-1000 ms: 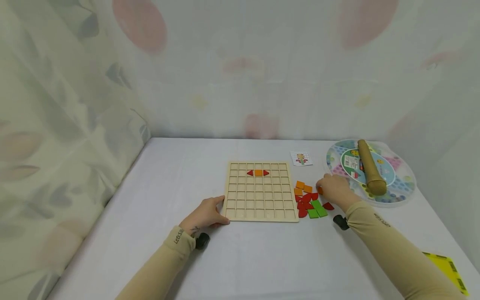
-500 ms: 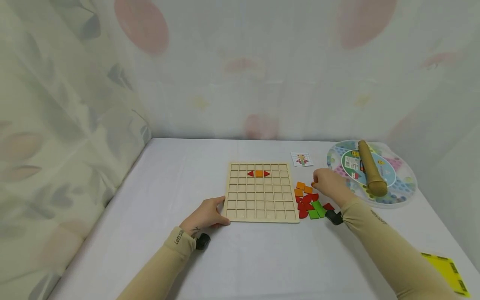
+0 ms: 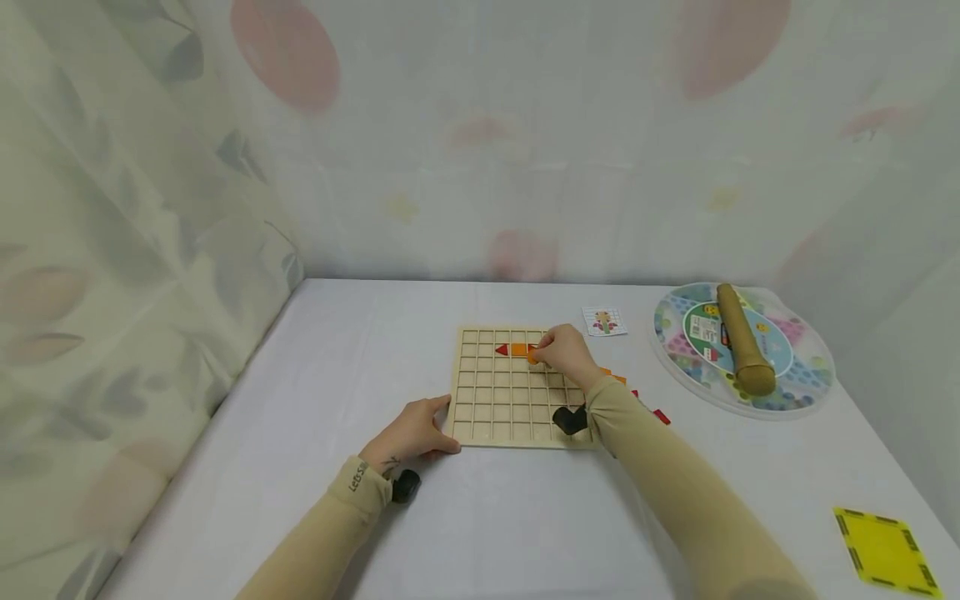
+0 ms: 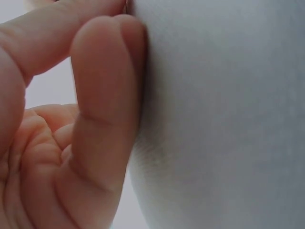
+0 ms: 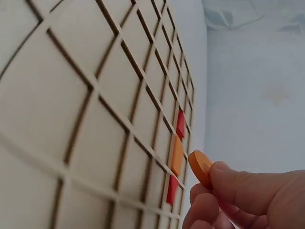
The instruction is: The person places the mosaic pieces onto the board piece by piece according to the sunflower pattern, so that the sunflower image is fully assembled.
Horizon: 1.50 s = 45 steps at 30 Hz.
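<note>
Pinching a rounded orange piece (image 5: 200, 168) between thumb and fingers, the right hand (image 3: 566, 354) holds it tilted over the far half of the grid board (image 3: 483, 400), just on the near side of the row already set in it. That row, second from the board's far edge, runs red triangle (image 3: 502, 350), orange square (image 3: 519, 350), then a second red triangle (image 5: 172, 190), partly covered by the right hand in the head view. At the board's near left corner the left hand (image 3: 411, 429) rests with thumb and forefinger spread apart, touching the edges. To the board's right, loose orange pieces (image 3: 619, 379) and red pieces (image 3: 662, 417) show past the right forearm, which hides part of them. Beyond the board's far right corner lies a small printed card (image 3: 604, 322). Farther right of the board is a round patterned container (image 3: 806, 362) with a tan rod (image 3: 741, 337) lying across it, and well off to the board's near right, a yellow rectangle (image 3: 885, 550) lies on the white-covered counter (image 3: 360, 350).
</note>
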Each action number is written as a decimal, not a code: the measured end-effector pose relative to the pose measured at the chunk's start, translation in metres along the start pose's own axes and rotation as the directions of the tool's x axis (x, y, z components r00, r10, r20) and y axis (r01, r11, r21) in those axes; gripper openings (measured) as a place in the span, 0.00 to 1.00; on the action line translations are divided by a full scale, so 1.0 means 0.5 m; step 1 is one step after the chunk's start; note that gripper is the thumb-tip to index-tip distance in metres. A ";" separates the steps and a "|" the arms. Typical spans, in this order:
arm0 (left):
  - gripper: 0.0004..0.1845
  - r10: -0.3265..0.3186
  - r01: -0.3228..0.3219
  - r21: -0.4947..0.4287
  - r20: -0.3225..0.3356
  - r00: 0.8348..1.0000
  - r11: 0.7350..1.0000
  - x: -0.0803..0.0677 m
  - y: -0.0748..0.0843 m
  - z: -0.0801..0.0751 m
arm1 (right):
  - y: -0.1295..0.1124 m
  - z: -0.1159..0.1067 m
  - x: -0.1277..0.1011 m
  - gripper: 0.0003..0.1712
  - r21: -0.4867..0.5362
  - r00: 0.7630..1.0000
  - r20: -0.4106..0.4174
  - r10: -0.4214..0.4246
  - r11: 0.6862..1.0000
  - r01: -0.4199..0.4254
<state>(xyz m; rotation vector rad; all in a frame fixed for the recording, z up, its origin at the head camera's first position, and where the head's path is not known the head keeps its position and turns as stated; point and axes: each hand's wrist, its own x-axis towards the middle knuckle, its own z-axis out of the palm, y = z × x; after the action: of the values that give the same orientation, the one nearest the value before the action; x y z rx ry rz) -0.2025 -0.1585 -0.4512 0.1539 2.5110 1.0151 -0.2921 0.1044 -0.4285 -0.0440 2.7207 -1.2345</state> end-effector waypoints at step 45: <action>0.50 0.007 -0.007 -0.004 -0.004 1.000 1.000 0.002 -0.004 -0.001 | -0.039 0.041 0.006 0.13 -0.209 0.996 -0.085 0.030 0.977 -0.047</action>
<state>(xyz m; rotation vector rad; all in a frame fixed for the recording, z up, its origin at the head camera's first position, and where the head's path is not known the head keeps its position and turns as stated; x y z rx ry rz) -0.2036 -0.1598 -0.4527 0.1599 2.5141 1.0237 -0.2928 0.0758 -0.4274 0.0361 2.8977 -0.9527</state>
